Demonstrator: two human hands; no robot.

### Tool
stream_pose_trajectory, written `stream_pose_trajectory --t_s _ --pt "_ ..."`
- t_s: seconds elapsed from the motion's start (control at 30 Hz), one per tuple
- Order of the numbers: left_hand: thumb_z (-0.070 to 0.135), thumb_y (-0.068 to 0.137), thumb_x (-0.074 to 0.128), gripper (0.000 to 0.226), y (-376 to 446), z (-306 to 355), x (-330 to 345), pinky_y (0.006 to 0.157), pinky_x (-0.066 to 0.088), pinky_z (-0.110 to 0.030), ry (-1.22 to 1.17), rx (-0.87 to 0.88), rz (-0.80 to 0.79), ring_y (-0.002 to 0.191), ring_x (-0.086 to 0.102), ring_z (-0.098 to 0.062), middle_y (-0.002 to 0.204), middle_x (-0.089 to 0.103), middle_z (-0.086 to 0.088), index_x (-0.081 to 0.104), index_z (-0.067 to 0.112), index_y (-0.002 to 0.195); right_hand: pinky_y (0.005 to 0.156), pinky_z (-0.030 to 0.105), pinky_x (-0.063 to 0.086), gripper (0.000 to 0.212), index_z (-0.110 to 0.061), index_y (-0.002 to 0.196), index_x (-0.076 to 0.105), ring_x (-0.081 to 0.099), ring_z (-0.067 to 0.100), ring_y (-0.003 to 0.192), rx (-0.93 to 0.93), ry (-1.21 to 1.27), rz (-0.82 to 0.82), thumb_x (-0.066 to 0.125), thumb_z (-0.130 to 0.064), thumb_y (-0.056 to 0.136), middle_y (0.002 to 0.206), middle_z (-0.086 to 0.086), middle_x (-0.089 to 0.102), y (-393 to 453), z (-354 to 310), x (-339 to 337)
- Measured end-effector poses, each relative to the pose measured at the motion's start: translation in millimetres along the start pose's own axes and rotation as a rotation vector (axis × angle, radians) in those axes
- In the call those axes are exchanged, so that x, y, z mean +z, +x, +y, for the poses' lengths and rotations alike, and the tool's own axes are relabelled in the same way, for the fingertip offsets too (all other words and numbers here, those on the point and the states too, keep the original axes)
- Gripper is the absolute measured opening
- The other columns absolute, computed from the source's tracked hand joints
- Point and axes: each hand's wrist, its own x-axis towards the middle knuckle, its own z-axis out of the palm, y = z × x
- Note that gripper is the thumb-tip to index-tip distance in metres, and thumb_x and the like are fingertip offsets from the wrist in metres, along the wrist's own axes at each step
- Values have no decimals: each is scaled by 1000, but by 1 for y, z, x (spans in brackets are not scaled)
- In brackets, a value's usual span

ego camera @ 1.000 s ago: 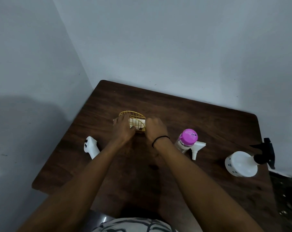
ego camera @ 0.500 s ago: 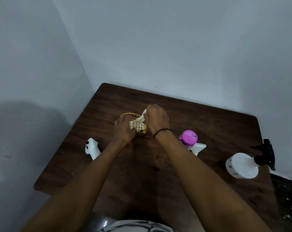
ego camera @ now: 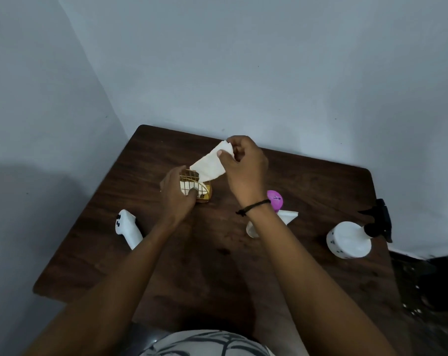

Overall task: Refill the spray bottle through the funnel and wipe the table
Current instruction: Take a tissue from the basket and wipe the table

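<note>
A white napkin point(ego camera: 211, 164) is half out of the yellow wire napkin holder point(ego camera: 195, 186) at mid-table. My right hand point(ego camera: 243, 165) pinches the napkin's top corner above the holder. My left hand point(ego camera: 176, 195) presses on the holder, thumb across its wires. A white spray bottle with a black trigger head point(ego camera: 351, 238) stands at the right. A bottle with a pink cap point(ego camera: 274, 199) and a white funnel point(ego camera: 284, 218) sit behind my right wrist, partly hidden.
The dark wooden table point(ego camera: 217, 265) stands in a corner of grey walls. A white controller point(ego camera: 127, 228) lies near its left edge. A dark floor area shows at the right past the table edge.
My right hand has risen up and back from the holder, drawing a white napkin out. My left hand stayed on the holder.
</note>
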Motion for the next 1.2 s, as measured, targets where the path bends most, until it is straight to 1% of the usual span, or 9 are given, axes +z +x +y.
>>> stream_pose_trajectory --t_s 0.1,0.23,0.43,0.6,0.77,0.93,1.0,1.1,1.2 --pt "1 82 65 63 -29 23 -6 103 51 -31 -434 -10 -137 127 56 -20 139 56 -8 46 13 141 70 18 54 17 -22 98 69 67 4 83 64 124 29 72 -13 84 91 -12 70 -28 -2 -30" --pt "12 82 53 63 -76 37 2 97 51 -45 -899 -227 -346 119 62 -35 133 61 -23 40 7 143 74 33 58 13 -16 96 70 70 13 87 190 272 64 73 -10 85 92 -4 73 -72 17 -67" --pt "27 88 62 53 -132 49 49 84 59 -42 -933 -665 -638 100 69 -29 119 64 -15 48 17 138 78 41 57 10 -10 97 70 71 25 89 436 426 76 71 -7 88 94 9 76 -136 66 -112" --pt "12 97 53 25 -160 65 92 74 60 -36 -894 -848 -789 88 70 -27 107 69 -14 59 14 120 64 31 55 6 -4 96 67 67 15 77 595 509 167 67 -3 90 83 5 73 -168 103 -141" --pt "-3 91 59 25 -159 75 130 71 56 -30 -728 -738 -626 88 66 -20 103 67 -9 61 12 111 64 32 59 4 -6 94 66 70 18 79 716 561 291 65 -3 91 89 6 72 -186 137 -168" --pt "-5 87 63 32 -155 84 168 72 54 -32 -420 -393 -639 86 64 -15 100 66 -5 59 10 116 71 41 54 7 -7 90 62 62 24 82 860 405 339 66 -2 90 93 17 65 -217 173 -184" --pt "-4 85 66 35 -155 84 178 79 51 -30 -226 -241 -652 95 60 -16 104 63 -4 60 6 118 75 41 52 11 -8 89 59 59 22 83 838 110 256 69 -5 86 94 16 64 -234 185 -188" --pt "2 84 69 37 -155 76 181 89 49 -29 37 -13 -636 105 59 -17 116 63 -7 62 5 120 70 30 40 11 -10 93 59 51 21 88 561 -522 33 66 -12 85 98 8 57 -252 194 -193" --pt "9 86 67 28 -155 72 174 90 52 -39 189 166 -576 102 61 -20 112 64 -6 65 10 114 80 36 46 31 -8 118 65 56 31 99 334 -741 -106 58 -7 88 112 14 60 -243 199 -194"
